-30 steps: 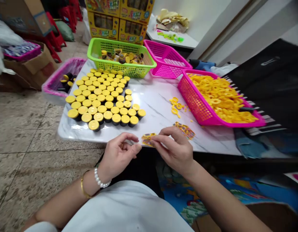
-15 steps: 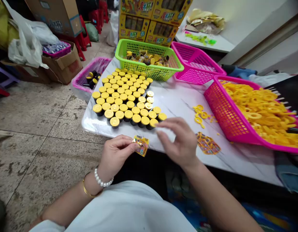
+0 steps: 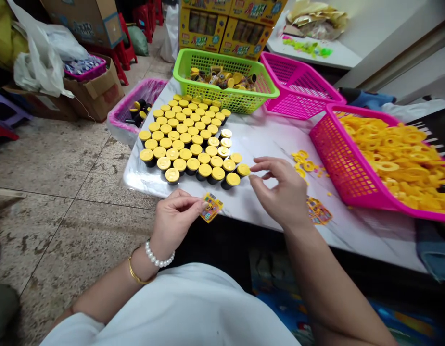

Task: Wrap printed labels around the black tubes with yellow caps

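My left hand [image 3: 175, 216] pinches a small yellow printed label [image 3: 211, 207] between thumb and forefinger, over the table's front edge. My right hand [image 3: 280, 190] is open above the table, thumb and forefinger apart with nothing between them. Its fingertips are close to the rightmost yellow-lidded tub [image 3: 243, 169]; I cannot tell whether they touch it. Several black tubs with round yellow lids [image 3: 185, 138] stand upright in tight rows beyond my hands. Partly hidden behind my right wrist lies a pile of printed labels [image 3: 319, 211].
Loose yellow plastic rings [image 3: 304, 162] lie right of my hand, beside a pink basket [image 3: 355, 178] heaped with yellow parts. At the back are a green basket [image 3: 222, 100] of tubs, another pink basket [image 3: 298, 103] and stacked yellow boxes [image 3: 222, 31]. A lined pink bin [image 3: 123, 113] stands left.
My right hand has shifted slightly right, away from the label in my left hand. The label now lies flatter in my left fingers. The whole view has shifted a little.
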{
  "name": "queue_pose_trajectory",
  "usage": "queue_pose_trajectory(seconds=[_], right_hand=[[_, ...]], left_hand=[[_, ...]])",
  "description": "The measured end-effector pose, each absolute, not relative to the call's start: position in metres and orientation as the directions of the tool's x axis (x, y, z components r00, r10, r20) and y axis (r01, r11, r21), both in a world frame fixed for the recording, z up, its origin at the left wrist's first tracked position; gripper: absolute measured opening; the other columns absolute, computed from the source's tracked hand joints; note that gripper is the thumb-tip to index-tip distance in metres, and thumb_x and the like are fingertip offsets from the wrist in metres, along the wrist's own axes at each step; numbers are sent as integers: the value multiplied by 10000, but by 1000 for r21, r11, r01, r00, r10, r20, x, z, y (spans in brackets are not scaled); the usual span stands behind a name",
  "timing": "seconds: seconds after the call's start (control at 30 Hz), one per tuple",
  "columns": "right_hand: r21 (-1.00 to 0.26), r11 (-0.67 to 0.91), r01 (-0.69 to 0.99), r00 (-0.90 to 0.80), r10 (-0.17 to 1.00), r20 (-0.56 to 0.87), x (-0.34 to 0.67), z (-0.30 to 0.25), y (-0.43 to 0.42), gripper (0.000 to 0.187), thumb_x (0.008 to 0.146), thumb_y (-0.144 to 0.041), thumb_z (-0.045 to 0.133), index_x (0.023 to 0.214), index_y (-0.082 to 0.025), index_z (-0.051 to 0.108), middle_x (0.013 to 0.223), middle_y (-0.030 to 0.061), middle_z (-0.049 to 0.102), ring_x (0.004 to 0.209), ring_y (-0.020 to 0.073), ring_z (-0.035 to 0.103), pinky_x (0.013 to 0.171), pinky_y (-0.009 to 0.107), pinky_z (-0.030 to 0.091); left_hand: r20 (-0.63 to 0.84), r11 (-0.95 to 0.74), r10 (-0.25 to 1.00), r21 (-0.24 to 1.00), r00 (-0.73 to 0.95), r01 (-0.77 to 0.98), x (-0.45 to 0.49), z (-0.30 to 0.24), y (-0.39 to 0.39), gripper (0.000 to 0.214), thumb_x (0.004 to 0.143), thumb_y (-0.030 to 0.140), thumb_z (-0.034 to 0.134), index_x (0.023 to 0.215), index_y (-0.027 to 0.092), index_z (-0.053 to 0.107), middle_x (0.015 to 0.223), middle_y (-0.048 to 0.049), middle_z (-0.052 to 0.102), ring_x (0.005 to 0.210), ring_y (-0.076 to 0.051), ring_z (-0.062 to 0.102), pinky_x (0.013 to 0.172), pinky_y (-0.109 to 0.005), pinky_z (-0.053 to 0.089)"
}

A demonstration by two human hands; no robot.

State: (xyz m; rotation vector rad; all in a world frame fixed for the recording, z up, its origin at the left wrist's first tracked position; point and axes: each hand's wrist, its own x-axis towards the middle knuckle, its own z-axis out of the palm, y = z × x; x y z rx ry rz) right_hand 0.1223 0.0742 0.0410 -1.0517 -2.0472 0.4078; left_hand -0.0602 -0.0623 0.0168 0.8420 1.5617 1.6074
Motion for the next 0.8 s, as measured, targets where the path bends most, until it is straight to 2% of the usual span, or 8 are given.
queue_pose_trajectory(seconds=[0.07,0.2,0.3,0.4,0.5,0.57,0.67,0.8], right_hand=[[-632,564,532,-296,823,486,121,48,52,76,830,-251,688,900,-222,693,1016,79,747,851,213,691,708,346,564],[-912,259,319,-480,873,80,113,39,12,283,861,-408,706,1044,-193,690,819,39,747,676,166,683,568,276,551],[-959,125,255,-523,852,-28,107,27,4,249,891,-425,670,916,-179,697,731,26,729,617,153,663,543,263,533],[-881,338,330,-511,849,134,105,24,6,197,913,-331,646,782,-189,686,662,8,689,560,132,608,530,254,495],[-670,656,346,-570,715,405,103,28,7,145,918,-210,620,786,-203,679,652,1,658,574,130,600,553,250,485],[-556,770,312,-591,616,521,100,31,5,147,927,-161,602,800,-205,662,661,5,659,599,133,614,569,249,492],[-513,817,264,-565,562,604,95,33,-1,137,921,-120,604,821,-206,641,692,12,682,625,138,631,583,250,510],[-611,751,251,-527,635,565,98,35,5,131,920,-152,609,809,-214,639,660,-11,657,567,124,609,543,247,504]], left_hand=[[-56,18,858,997,-511,-79,-59,18,-61,56,735,263,805,725,210,821,694,-30,690,680,-143,607,663,-280,505],[-102,48,878,991,-467,-124,-56,16,-59,102,760,298,798,735,200,811,717,-37,714,665,-146,609,645,-282,506],[-116,68,910,989,-399,-133,-55,13,-60,127,782,313,779,731,199,806,679,-25,675,648,-135,588,620,-265,496],[-40,34,919,999,-393,-24,-56,13,-64,124,782,308,771,739,200,813,709,-29,642,686,-135,586,636,-260,496],[70,7,896,985,-438,174,-58,17,-69,134,712,312,831,793,206,831,755,-29,615,651,-121,549,563,-243,448],[89,11,889,976,-449,216,-59,21,-72,129,696,296,842,782,202,830,750,-33,634,626,-116,543,548,-243,438],[-3,56,896,993,-444,107,-61,27,-76,93,733,279,808,734,186,808,717,-46,694,604,-118,562,543,-238,446],[-289,232,894,952,-341,-198,-63,27,-77,211,745,360,801,762,154,762,538,1,620,397,-61,418,380,-193,276]])
